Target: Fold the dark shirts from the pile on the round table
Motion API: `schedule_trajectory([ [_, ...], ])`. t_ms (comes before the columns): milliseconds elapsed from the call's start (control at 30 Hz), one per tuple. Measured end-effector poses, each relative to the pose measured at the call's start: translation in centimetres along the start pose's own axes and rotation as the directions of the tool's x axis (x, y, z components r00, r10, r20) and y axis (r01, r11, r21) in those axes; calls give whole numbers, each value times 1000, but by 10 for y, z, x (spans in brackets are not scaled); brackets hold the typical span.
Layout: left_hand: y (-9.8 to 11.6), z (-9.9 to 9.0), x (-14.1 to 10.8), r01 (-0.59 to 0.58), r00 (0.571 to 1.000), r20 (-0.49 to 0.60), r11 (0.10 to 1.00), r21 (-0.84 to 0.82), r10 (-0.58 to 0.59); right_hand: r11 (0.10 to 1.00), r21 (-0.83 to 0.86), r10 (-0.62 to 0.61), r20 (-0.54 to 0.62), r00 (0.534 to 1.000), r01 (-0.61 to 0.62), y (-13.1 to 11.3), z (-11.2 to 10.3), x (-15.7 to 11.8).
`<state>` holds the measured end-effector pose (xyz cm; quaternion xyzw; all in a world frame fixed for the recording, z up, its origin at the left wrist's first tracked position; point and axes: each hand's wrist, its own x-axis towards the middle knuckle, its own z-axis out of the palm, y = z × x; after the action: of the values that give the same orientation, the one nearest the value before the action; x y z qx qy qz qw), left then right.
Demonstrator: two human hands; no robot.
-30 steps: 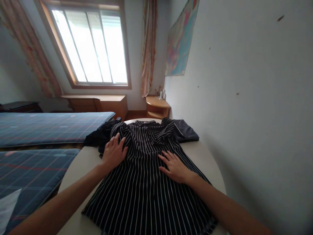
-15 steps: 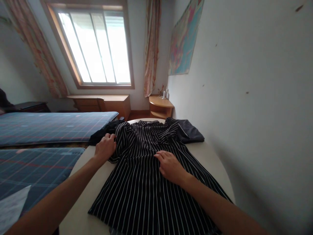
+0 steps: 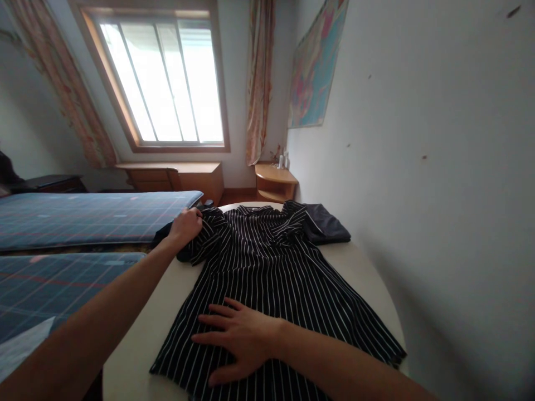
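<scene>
A black dress with thin white stripes (image 3: 267, 278) lies spread out on a pale round-ended table (image 3: 137, 334), collar at the far end and hem toward me. My left hand (image 3: 188, 223) is closed at the sleeve on the left side, its fingers bent over the striped cloth. Flat on the lower left part of the dress rests my right hand (image 3: 240, 337), fingers spread. The cloth under the left palm is partly hidden.
Folded dark grey cloth (image 3: 326, 223) lies at the table's far right, by the white wall (image 3: 438, 195). Dark cloth (image 3: 163, 234) sits at the far left edge. Beds with blue plaid mattresses (image 3: 92, 217) stand left. Wooden furniture (image 3: 276, 175) is beyond.
My left hand has moved a little farther away along the sleeve, shifting its folds. My right hand has come from the dress's middle down toward the lower left, and its fingers have spread.
</scene>
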<state>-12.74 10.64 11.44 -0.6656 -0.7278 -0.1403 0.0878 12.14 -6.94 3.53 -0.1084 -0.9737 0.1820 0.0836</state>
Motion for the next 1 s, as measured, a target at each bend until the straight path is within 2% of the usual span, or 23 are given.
schedule_trajectory([
  [100,-23,-18,33,104,968,-210,984,-148,-134,998,41,-55,28,998,54,1,0,-7],
  [200,-39,-27,58,127,960,-225,975,-181,-167,997,46,-64,33,997,62,6,-6,-15],
  [300,-37,-22,64,116,986,-103,982,-151,-133,1000,21,1,-4,1000,-1,10,-11,-17],
  [400,-20,-6,51,35,999,26,999,-2,-35,998,-21,56,-52,997,-57,7,-11,-12],
  [467,-7,6,37,-56,990,135,994,89,44,997,-54,51,-64,997,-55,2,-8,-7],
  [533,3,17,25,-104,965,255,986,132,68,997,-73,23,-44,999,-27,-5,-2,-2],
  [633,10,28,13,-110,951,302,983,150,60,993,-109,-45,9,999,46,-14,14,6],
  [767,16,30,3,-80,977,211,981,179,41,952,-232,-199,30,980,200,-22,31,17],
  [867,27,27,-7,-92,996,32,981,174,88,924,-251,-286,51,957,289,-23,27,24],
  [933,40,27,-17,-175,981,-64,976,130,184,920,-214,-320,74,945,328,-20,18,26],
  [1000,54,33,-30,-289,955,-61,956,55,292,933,-172,-306,77,949,315,-14,8,25],
])
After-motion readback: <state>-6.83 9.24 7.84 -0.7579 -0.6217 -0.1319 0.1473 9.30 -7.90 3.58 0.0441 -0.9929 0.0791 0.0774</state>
